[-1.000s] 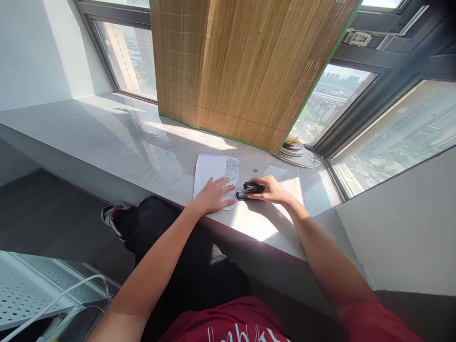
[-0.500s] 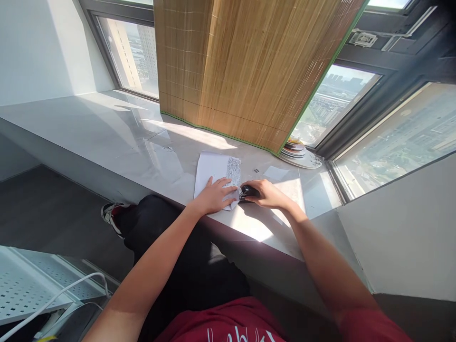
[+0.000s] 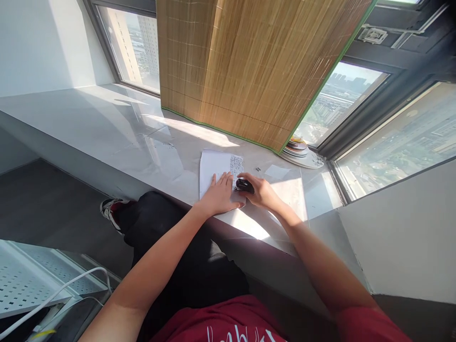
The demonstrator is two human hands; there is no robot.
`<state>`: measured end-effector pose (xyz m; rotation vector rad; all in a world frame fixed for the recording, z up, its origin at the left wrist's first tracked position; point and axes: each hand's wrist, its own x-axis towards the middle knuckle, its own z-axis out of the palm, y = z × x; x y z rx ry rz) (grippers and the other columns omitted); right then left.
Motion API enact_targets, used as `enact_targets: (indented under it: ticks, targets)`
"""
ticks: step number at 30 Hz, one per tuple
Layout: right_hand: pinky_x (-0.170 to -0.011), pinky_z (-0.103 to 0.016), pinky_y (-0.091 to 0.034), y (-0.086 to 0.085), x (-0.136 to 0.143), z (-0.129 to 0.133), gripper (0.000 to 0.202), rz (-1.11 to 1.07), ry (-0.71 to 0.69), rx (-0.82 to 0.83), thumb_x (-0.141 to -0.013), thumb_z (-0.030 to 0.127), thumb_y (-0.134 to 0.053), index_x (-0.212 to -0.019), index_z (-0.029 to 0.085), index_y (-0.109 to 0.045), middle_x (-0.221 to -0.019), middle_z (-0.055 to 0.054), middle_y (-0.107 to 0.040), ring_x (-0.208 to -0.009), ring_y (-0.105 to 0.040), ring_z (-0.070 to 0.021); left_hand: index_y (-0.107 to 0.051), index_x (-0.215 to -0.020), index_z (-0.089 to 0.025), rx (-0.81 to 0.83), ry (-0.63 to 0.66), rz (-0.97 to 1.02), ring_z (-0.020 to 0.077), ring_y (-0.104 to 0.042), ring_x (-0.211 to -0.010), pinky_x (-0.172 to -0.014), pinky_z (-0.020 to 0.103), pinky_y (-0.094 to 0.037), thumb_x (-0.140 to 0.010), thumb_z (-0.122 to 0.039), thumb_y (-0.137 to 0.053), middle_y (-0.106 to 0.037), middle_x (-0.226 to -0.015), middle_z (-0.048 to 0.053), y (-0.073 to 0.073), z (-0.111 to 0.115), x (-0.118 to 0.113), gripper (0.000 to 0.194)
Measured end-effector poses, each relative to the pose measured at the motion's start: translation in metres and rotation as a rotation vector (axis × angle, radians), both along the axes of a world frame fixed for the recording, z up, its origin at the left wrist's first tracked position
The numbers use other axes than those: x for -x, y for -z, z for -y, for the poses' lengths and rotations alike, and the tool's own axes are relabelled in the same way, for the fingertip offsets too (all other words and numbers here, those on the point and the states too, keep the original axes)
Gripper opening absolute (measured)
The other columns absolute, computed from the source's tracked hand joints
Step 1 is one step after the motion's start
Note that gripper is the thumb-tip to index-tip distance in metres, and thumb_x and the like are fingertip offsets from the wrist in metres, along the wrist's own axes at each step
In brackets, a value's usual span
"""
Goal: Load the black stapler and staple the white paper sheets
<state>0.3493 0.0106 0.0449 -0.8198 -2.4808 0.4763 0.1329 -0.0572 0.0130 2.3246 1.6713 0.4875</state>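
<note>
White sheets of paper point(image 3: 213, 164), with dense dark print along the right part, lie on the windowsill. My left hand point(image 3: 218, 195) rests flat on the lower part of them, fingers stretched out and thumb toward the right. In my right hand point(image 3: 262, 192) is a small black stapler point(image 3: 245, 185), gripped between thumb and fingers at the right edge of the paper. Its front end points left, close to my left fingers. Whether its jaws are around the sheets I cannot tell.
Two small grey strips point(image 3: 258, 169) lie right of the paper, near a white slip point(image 3: 278, 172). Stacked plates point(image 3: 296, 151) stand by the window at the back right. A bamboo blind point(image 3: 242, 71) hangs behind the sill point(image 3: 107, 137), whose front edge runs before my legs.
My right hand has brought the stapler a little left, over the paper's edge. My left fingers have drawn closer together and turned more forward on the paper.
</note>
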Motion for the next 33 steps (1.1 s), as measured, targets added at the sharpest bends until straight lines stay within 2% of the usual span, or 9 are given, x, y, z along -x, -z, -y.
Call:
enact_targets:
  ticks: [2, 4, 7, 12, 18, 25, 33]
  targets:
    - [-0.086, -0.036, -0.058, 0.000, 0.002, 0.001, 0.039, -0.063, -0.008, 0.035, -0.096, 0.033, -0.074, -0.134, 0.024, -0.071, -0.115, -0.008, -0.082, -0.096, -0.077, -0.0258, -0.032, -0.173, -0.005, 0.037, -0.053, -0.051, 0.0428, -0.013, -0.173, -0.140, 0.065, -0.006, -0.097, -0.077, -0.057, -0.022, -0.183, 0.028, 0.002, -0.001, -0.001, 0.108]
    - [-0.089, -0.038, -0.059, -0.001, 0.004, 0.000, 0.032, -0.117, -0.024, 0.061, -0.103, 0.040, -0.067, -0.128, 0.023, -0.076, -0.117, -0.010, -0.083, -0.100, -0.077, -0.0267, -0.033, -0.173, -0.002, 0.051, -0.064, -0.081, 0.0428, -0.012, -0.174, -0.140, 0.063, -0.006, -0.099, -0.079, -0.051, -0.019, -0.183, 0.028, 0.003, -0.002, -0.001, 0.109]
    - [-0.085, -0.039, -0.059, 0.000, 0.007, -0.001, 0.034, -0.144, -0.018, 0.040, -0.109, 0.042, -0.057, -0.127, 0.023, -0.079, -0.109, -0.010, -0.082, -0.095, -0.076, -0.0265, -0.032, -0.174, -0.003, 0.044, -0.054, -0.079, 0.0428, -0.012, -0.173, -0.141, 0.063, -0.008, -0.099, -0.081, -0.049, -0.020, -0.183, 0.026, 0.005, -0.003, -0.001, 0.109]
    - [-0.081, -0.037, -0.056, 0.005, 0.017, 0.004, 0.034, -0.095, -0.009, -0.065, -0.109, 0.036, -0.056, -0.129, 0.025, -0.081, -0.098, -0.010, -0.078, -0.089, -0.072, -0.0256, -0.031, -0.176, -0.011, 0.031, -0.055, -0.052, 0.0423, -0.015, -0.173, -0.141, 0.063, -0.008, -0.096, -0.081, -0.053, -0.026, -0.183, 0.022, 0.006, -0.005, 0.000, 0.109]
    - [-0.078, -0.036, -0.053, 0.005, 0.020, 0.008, 0.032, -0.056, 0.012, -0.104, -0.108, 0.031, -0.055, -0.128, 0.026, -0.080, -0.096, -0.009, -0.076, -0.088, -0.070, -0.0251, -0.031, -0.175, -0.004, 0.055, -0.050, -0.068, 0.0423, -0.013, -0.174, -0.141, 0.062, -0.006, -0.098, -0.080, -0.052, -0.020, -0.183, 0.025, 0.003, -0.004, -0.001, 0.110]
    - [-0.073, -0.033, -0.048, 0.005, 0.027, 0.011, 0.024, 0.006, 0.057, -0.160, -0.106, 0.026, -0.058, -0.112, 0.026, -0.081, -0.087, -0.007, -0.073, -0.083, -0.065, -0.0237, -0.032, -0.175, -0.005, 0.043, -0.053, -0.054, 0.0435, -0.015, -0.173, -0.141, 0.063, -0.007, -0.098, -0.077, -0.055, -0.024, -0.183, 0.024, 0.004, -0.004, -0.001, 0.108]
    - [-0.073, -0.031, -0.043, -0.002, 0.026, 0.014, 0.023, 0.041, 0.039, -0.139, -0.105, 0.020, -0.058, -0.109, 0.026, -0.080, -0.084, -0.006, -0.070, -0.083, -0.063, -0.0230, -0.032, -0.175, -0.004, 0.067, -0.063, -0.103, 0.0394, -0.013, -0.174, -0.142, 0.059, -0.006, -0.100, -0.074, -0.054, -0.021, -0.184, 0.024, -0.001, -0.002, -0.002, 0.105]
